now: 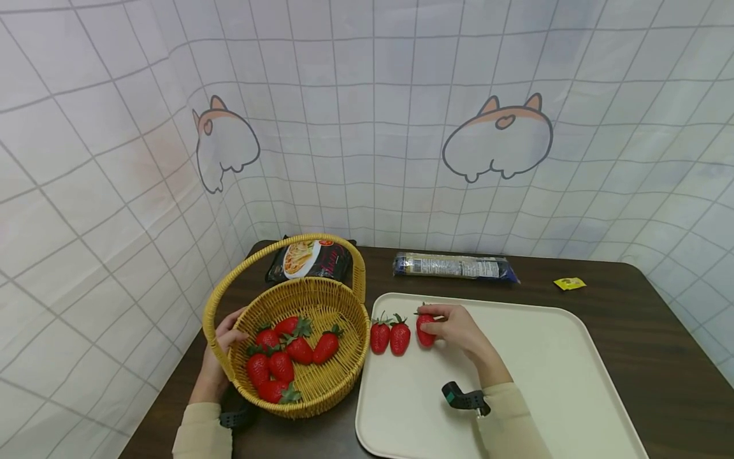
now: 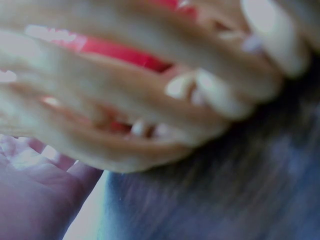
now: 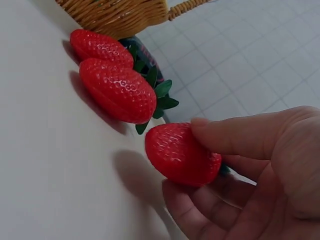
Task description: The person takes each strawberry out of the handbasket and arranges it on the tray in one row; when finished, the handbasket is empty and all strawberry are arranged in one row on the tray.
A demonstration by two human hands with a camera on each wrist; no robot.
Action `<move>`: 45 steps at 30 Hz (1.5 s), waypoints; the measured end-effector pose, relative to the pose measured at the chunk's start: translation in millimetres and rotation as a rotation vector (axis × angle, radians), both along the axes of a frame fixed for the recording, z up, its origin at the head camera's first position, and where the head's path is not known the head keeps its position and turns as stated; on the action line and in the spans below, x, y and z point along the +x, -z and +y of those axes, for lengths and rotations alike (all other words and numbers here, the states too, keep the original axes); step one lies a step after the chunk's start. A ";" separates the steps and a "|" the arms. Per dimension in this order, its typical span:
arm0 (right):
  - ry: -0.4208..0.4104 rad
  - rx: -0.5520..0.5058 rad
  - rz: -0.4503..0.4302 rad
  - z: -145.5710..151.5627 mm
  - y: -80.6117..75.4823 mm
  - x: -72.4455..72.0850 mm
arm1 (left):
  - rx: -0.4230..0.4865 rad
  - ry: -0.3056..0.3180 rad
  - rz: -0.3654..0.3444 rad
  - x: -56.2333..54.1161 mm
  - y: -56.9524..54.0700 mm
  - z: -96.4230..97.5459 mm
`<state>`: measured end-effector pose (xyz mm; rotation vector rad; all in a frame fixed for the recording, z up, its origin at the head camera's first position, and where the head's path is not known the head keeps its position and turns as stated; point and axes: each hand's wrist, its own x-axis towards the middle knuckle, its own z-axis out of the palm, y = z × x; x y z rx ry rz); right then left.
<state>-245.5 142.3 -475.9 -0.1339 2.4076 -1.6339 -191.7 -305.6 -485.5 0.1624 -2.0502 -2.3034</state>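
Observation:
My right hand (image 1: 459,328) pinches a red strawberry (image 3: 175,152) between thumb and fingers, close over the cream tray (image 1: 545,370). Its shadow falls on the tray in the right wrist view. Left of it, two strawberries (image 1: 399,336) lie side by side near the tray's far left corner, leaves pointing away. At the left stands a yellow wicker basket (image 1: 338,396) with a tall handle, and several strawberries (image 1: 298,349) lie inside. My left hand (image 1: 226,341) grips the basket's left rim, fingers over the edge. The left wrist view shows blurred weave (image 2: 125,95) close up.
Behind the basket lies a black food packet (image 1: 312,260). A long clear-and-blue packet (image 1: 455,266) lies beyond the tray, and a small yellow sachet (image 1: 569,283) is at the far right. A white grid-patterned curtain (image 1: 373,127) rises behind the dark table (image 1: 682,344).

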 end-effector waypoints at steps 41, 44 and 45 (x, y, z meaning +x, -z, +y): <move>-0.176 0.083 0.015 3.9 0.6 4.7 | 0.016 -0.003 0.014 1.7 0.6 -0.6; -0.196 0.074 0.029 4.7 1.5 4.4 | 0.017 -0.002 0.012 1.9 1.3 -0.9; -0.200 0.071 0.034 5.1 1.7 4.4 | 0.017 -0.003 0.011 2.0 1.5 -0.9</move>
